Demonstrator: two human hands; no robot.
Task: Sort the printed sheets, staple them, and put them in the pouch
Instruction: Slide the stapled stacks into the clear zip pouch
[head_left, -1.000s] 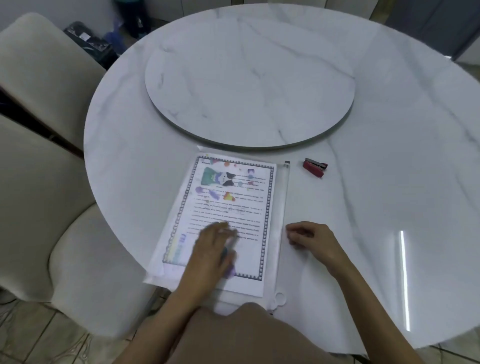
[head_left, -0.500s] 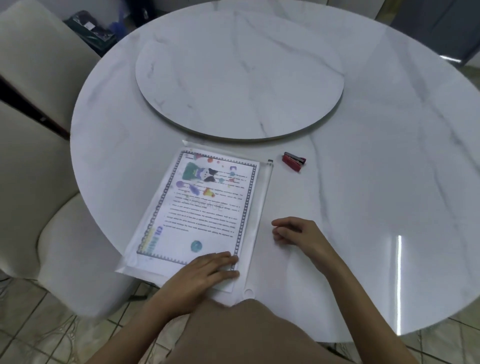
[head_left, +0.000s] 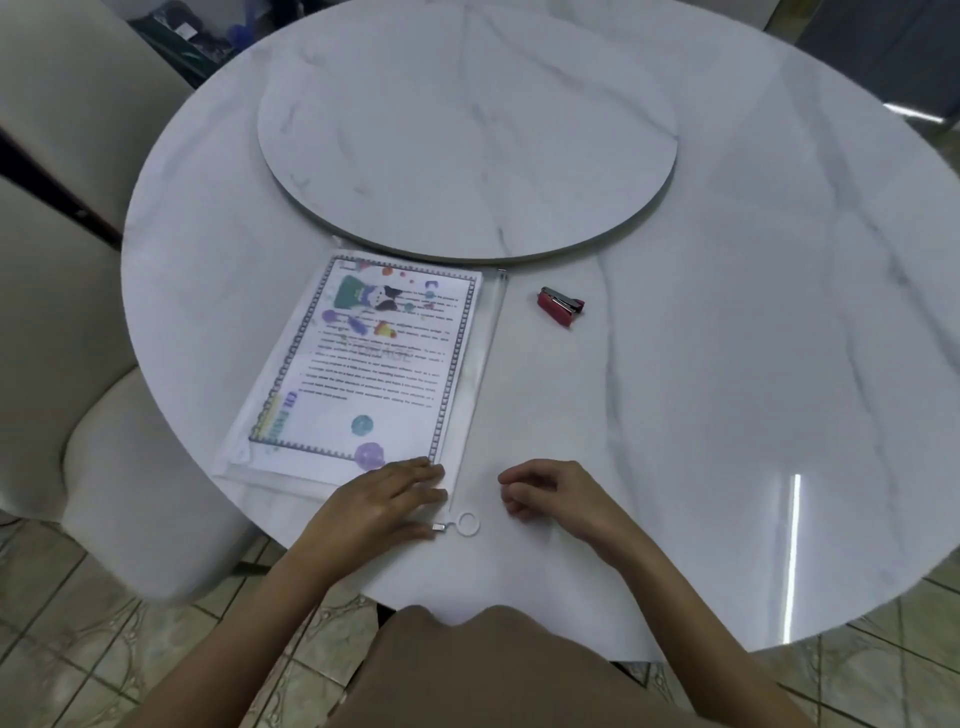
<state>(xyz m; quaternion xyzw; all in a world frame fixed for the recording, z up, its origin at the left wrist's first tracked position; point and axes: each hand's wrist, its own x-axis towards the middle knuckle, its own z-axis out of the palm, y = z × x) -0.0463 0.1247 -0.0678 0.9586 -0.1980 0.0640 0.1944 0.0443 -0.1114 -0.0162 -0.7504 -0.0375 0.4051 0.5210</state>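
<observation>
- Left hand (head_left: 387, 496) lay flat, grip released, fingers spread on the pouch (head_left: 470, 415) at its near corner, beside the zip ring (head_left: 468, 524).
- Printed sheets (head_left: 382, 364) sat inside the pouch, close to the worktop (head_left: 727, 364) near edge.
- Right hand (head_left: 550, 491) rested loosely curled on bare marble, grasping nothing.
- Red stapler (head_left: 560, 306) lay apart, right of the pouch.

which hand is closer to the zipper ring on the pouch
Left. The left hand lies flat on the pouch's near corner, its fingertips almost at the zipper ring. The right hand rests loosely curled on the table, just right of it.
</observation>
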